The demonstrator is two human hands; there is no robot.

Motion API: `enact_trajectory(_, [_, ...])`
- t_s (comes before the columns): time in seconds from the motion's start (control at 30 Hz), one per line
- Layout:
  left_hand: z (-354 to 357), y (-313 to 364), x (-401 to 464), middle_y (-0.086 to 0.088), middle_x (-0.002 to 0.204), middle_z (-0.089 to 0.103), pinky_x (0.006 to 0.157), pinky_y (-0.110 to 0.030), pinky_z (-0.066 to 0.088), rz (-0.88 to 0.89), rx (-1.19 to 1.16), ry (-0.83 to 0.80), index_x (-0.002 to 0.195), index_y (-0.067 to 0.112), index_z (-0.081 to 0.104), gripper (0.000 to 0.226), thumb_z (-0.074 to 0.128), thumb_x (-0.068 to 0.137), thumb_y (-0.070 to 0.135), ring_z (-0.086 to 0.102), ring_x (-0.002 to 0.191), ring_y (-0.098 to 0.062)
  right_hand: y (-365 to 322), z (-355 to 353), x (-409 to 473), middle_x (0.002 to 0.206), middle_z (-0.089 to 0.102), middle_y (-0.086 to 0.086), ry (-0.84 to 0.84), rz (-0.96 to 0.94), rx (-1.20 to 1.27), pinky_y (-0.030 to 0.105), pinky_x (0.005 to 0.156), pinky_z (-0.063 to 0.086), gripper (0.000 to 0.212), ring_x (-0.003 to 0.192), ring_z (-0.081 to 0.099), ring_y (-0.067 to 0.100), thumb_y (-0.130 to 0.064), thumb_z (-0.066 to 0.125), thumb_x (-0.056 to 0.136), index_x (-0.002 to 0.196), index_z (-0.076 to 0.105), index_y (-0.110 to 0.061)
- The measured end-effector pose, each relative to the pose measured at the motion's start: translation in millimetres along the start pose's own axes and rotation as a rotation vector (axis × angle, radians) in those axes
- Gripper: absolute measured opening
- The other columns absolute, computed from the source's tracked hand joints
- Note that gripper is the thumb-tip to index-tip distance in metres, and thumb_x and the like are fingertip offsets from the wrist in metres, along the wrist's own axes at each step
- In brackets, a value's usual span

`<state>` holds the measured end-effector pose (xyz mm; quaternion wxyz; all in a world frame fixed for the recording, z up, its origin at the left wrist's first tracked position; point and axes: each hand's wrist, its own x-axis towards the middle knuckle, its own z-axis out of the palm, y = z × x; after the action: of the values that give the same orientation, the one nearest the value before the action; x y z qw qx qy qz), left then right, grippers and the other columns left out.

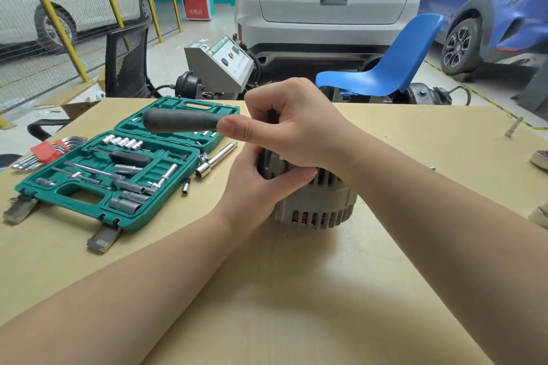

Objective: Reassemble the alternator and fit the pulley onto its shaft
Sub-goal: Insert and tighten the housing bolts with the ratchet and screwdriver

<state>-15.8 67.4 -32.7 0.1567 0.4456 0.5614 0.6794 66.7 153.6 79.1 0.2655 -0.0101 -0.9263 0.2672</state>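
Alternator stood assembled on tabletop; left hand gripped pulley end, right hand clenched wrench; final tightening likely remained.

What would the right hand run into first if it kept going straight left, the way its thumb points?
Probably nothing on the table: the right hand holds the black-handled tool above the open green socket case; depth is unclear.
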Motion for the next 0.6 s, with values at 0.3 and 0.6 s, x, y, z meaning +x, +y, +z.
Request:
enact_trajectory(0.3, [0, -3, 1, 0.007, 0.109, 0.08, 0.079, -0.02, 0.059, -0.032, -0.034, 0.014, 0.12, 0.024, 0.07, 0.06, 0.094, 0.071, 0.05, 0.077, 0.104, -0.013, -2, 11, 3, 0.053, 0.04, -0.004, 0.105, 0.118, -0.325, 0.031, 0.053, 0.029, 0.068, 0.056, 0.042, 0.013, -0.078, 0.058, 0.089, 0.059, 0.038, -0.02])
enact_trajectory(0.6, [1, -6, 2, 0.023, 0.111, 0.075, 0.08, -0.014, 0.056, 0.024, 0.054, -0.005, 0.117, 0.044, 0.065, 0.048, 0.087, 0.074, 0.04, 0.071, 0.107, 0.003, 1, 13, -4, 0.059, 0.05, -0.003, 0.085, 0.097, -0.419, 0.033, 0.053, 0.031, 0.063, 0.061, 0.048, 0.013, -0.08, 0.054, 0.087, 0.062, 0.046, -0.023])
